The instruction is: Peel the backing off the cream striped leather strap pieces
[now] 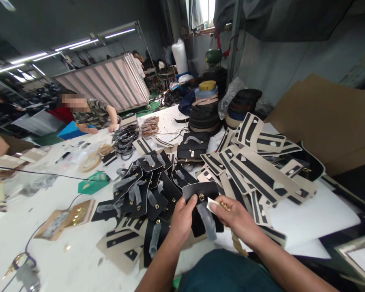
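My left hand grips the left edge of a black leather bag panel, thumb on its face. The panel carries a gold clasp and a grey plastic-wrapped strap hanging below it. Beside the clasp, my right hand is closed on a small white piece, pinched between thumb and finger. Small gold-coloured bits show in its curled fingers, too small to name. To the left lies a pile of similar black panels with gold clasps and wrapped straps.
Beige pieces with black strips lie heaped at right. A finished-looking black bag stands behind the panels. Cardboard boxes with metal parts sit at left, near a green piece. Across the table, a person in camouflage rests their hands on it.
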`<act>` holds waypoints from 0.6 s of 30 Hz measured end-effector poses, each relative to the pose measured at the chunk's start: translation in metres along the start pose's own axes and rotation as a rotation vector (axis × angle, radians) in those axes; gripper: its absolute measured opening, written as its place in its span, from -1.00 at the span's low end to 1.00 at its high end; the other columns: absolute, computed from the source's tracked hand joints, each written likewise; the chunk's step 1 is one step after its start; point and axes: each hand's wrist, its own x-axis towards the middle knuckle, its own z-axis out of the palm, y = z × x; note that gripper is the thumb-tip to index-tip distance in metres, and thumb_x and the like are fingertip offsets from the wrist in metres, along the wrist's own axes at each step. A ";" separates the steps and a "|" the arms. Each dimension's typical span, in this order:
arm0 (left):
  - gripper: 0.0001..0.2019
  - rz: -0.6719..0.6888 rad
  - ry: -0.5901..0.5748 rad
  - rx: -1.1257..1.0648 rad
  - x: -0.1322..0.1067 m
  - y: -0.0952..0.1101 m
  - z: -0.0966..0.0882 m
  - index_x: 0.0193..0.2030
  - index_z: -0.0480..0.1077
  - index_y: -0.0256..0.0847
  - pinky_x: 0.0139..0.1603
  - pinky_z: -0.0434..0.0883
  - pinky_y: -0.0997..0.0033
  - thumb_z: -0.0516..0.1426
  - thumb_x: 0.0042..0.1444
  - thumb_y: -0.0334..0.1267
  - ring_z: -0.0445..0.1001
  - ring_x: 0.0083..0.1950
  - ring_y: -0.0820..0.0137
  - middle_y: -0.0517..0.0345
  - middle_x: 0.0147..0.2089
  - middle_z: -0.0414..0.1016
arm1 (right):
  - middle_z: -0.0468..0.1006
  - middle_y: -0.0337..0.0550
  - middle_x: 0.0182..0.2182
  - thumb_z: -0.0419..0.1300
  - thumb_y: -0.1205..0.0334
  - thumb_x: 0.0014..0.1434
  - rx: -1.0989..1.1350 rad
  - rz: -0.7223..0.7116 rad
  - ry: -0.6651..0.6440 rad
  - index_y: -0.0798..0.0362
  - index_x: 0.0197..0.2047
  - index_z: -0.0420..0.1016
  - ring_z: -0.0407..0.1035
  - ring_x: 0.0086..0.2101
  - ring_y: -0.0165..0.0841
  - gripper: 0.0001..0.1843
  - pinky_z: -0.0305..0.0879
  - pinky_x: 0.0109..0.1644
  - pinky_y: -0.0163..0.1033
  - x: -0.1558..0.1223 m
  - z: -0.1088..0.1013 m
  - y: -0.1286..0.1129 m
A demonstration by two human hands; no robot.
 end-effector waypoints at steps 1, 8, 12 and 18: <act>-0.57 -0.001 -0.013 -0.029 0.002 -0.002 -0.002 0.00 0.59 -0.23 0.13 0.48 0.16 0.28 0.17 0.07 0.61 0.02 0.10 -0.03 -0.07 0.68 | 0.17 -0.43 -0.63 0.26 -0.29 0.21 0.003 0.008 0.010 0.01 -0.42 0.32 0.01 -0.56 -0.47 -0.47 -0.05 -0.45 -0.31 0.000 -0.002 0.001; -0.73 0.400 -0.024 0.509 0.013 -0.023 -0.033 0.03 0.61 -0.13 0.26 0.38 0.03 0.12 0.31 -0.21 0.51 0.16 0.12 -0.01 0.08 0.62 | 0.19 -0.41 -0.62 0.25 -0.26 0.26 -0.025 0.030 0.083 0.02 -0.41 0.31 0.04 -0.55 -0.48 -0.48 -0.03 -0.42 -0.32 -0.005 -0.017 0.006; -0.60 0.558 -0.119 0.865 0.006 -0.078 -0.048 -0.04 0.63 -0.06 0.39 0.21 -0.16 0.13 0.07 -0.52 0.30 0.35 0.04 0.03 0.29 0.47 | 0.17 -0.42 -0.62 0.25 -0.27 0.24 -0.050 0.119 0.099 0.03 -0.37 0.37 0.02 -0.55 -0.48 -0.50 -0.04 -0.44 -0.32 -0.007 -0.022 0.018; -0.49 0.189 0.021 0.745 -0.011 -0.165 -0.076 0.11 0.49 -0.20 0.35 0.32 -0.12 0.27 -0.05 -0.44 0.36 0.32 -0.03 -0.20 0.27 0.42 | 0.14 -0.42 -0.64 0.21 -0.34 0.21 -0.124 0.252 0.126 0.00 -0.43 0.30 0.01 -0.56 -0.45 -0.44 -0.06 -0.46 -0.29 -0.008 -0.021 0.043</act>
